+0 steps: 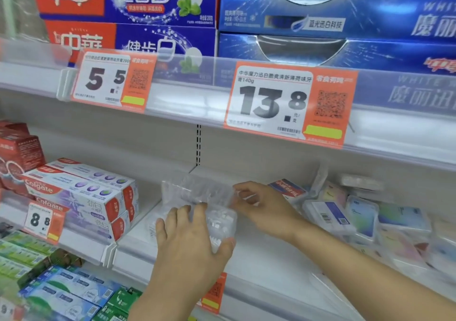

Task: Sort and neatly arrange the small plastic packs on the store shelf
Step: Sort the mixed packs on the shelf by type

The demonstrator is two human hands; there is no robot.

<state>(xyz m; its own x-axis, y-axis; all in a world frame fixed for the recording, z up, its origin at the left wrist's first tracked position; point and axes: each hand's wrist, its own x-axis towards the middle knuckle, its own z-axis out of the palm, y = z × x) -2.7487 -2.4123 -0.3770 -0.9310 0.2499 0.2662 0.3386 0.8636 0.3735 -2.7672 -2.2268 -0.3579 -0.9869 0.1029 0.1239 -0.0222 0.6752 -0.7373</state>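
Head view: we face the shelf (259, 254), its white deck bare in the middle, with Colgate boxes (86, 192) stacked to the left and a loose heap of flat packs (357, 217) lying at mixed angles to the right. Above hang two price tags, and toothpaste cartons fill the upper shelf.

Between the boxes and the heap stand the clear packs (197, 192) we are working on. One stands upright toward the back; a second, holding small white pieces, sits just in front of it.

We judge the step to be squaring up this clear pair into a tidy row before we turn to the heap, which looks unsorted. The next move calls for setting the front pack flush against the one behind, then reaching right for the next pack without knocking the standing ones over; the thin plastic will likely flex and slide.

Our left hand (190, 241) lies over the front pack, fingers (182, 212) spread along its top and thumb curled round its right edge, grasping it. Our right hand (256, 202) pinches the right edge of the upright pack between curled fingers and thumb; blur hides the exact contact.
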